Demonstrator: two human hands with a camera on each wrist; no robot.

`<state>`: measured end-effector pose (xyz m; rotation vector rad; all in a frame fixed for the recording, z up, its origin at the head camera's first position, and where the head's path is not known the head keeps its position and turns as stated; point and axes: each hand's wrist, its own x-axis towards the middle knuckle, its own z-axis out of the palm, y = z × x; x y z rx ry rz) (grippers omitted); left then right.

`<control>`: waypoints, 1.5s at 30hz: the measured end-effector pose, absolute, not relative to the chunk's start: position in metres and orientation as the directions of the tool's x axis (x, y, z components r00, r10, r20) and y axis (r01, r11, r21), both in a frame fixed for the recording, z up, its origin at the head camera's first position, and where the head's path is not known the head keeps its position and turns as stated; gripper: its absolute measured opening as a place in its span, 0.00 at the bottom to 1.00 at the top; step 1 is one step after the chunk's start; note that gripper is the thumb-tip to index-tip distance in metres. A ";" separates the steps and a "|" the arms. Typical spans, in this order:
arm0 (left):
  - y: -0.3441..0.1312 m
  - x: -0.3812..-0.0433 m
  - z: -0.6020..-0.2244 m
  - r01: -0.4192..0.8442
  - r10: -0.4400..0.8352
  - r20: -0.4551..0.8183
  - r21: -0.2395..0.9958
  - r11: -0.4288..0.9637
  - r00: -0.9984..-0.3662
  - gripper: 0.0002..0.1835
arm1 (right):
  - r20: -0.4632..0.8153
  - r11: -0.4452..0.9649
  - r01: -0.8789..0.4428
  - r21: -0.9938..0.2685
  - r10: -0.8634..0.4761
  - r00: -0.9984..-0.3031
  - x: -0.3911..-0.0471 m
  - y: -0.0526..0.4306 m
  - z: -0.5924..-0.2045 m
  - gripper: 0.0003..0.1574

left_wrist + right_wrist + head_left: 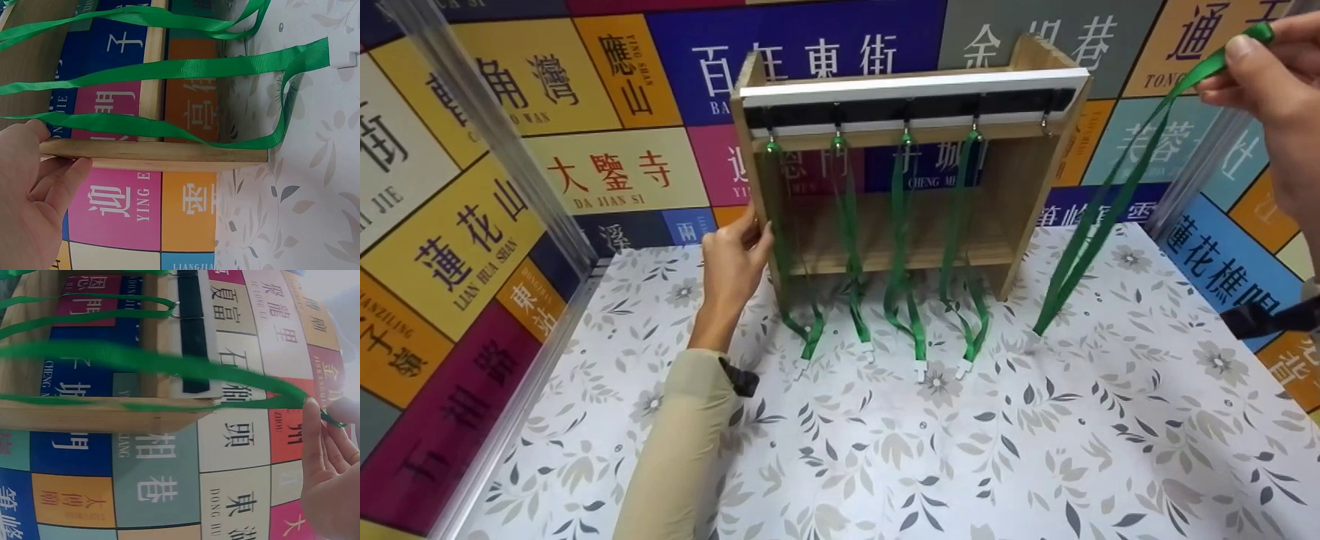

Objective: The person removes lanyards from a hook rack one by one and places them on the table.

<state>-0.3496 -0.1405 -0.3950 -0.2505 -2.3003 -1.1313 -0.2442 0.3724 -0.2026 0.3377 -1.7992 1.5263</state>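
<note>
A wooden rack [915,81] with a white and black front bar stands on the table. Several green lanyards [901,202] hang from its metal hooks, their white clips lying on the tablecloth. The rightmost hook [1045,124] carries no lanyard. My left hand [735,255] grips the edge of the rack's left side panel [169,152], thumb and fingers on either side of it. Up at the right, my right hand [1264,86] pinches the top of another green lanyard [1099,217] between thumb and fingers. That lanyard slants down to its white clip [1031,341] near the tablecloth.
A floral tablecloth [840,465] covers the table. Behind and beside it rise walls of coloured sign panels [622,169], with a clear corner strip at the left. Dark bands [741,377] are worn at the wrists.
</note>
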 end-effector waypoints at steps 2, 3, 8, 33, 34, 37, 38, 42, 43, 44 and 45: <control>-0.140 -0.350 -0.395 0.408 -0.070 0.572 0.660 0.631 -0.817 0.24 | 0.680 0.291 -0.617 -0.731 0.235 -0.695 -0.243 0.372 -0.202 0.22; -0.140 -0.350 -0.395 0.415 -0.066 0.580 0.653 0.634 -0.812 0.24 | 0.680 0.298 -0.616 -0.730 0.223 -0.698 -0.243 0.371 -0.203 0.22; -0.139 -0.351 -0.393 0.421 -0.059 0.587 0.644 0.639 -0.808 0.25 | 0.642 0.290 -0.580 -0.761 0.205 -0.739 -0.243 0.370 -0.209 0.22; -0.141 -0.350 -0.397 0.431 -0.053 0.595 0.638 0.638 -0.802 0.27 | 0.518 0.416 -0.497 -0.762 -0.071 -0.853 -0.247 0.381 -0.246 0.14; -0.141 -0.350 -0.397 0.435 -0.054 0.603 0.632 0.642 -0.796 0.26 | 0.513 0.410 -0.502 -0.762 -0.092 -0.854 -0.245 0.380 -0.247 0.13; -0.141 -0.350 -0.398 0.444 -0.053 0.609 0.632 0.635 -0.792 0.26 | 0.490 0.424 -0.505 -0.751 -0.154 -0.858 -0.235 0.379 -0.248 0.11; -0.142 -0.350 -0.398 0.446 -0.053 0.607 0.637 0.629 -0.793 0.26 | 0.479 0.443 -0.502 -0.743 -0.172 -0.861 -0.232 0.380 -0.249 0.10; -0.141 -0.350 -0.398 0.437 -0.058 0.589 0.658 0.613 -0.806 0.26 | 0.415 0.507 -0.463 -0.727 -0.214 -0.884 -0.223 0.389 -0.253 0.09; -0.141 -0.350 -0.398 0.432 -0.060 0.585 0.661 0.614 -0.809 0.27 | 0.393 0.529 -0.447 -0.721 -0.220 -0.893 -0.222 0.393 -0.256 0.09; -0.141 -0.350 -0.398 0.428 -0.062 0.581 0.663 0.614 -0.812 0.27 | 0.361 0.555 -0.421 -0.717 -0.220 -0.906 -0.222 0.397 -0.259 0.09; -0.141 -0.350 -0.398 0.423 -0.063 0.577 0.666 0.615 -0.815 0.27 | 0.327 0.583 -0.388 -0.713 -0.212 -0.921 -0.223 0.401 -0.263 0.09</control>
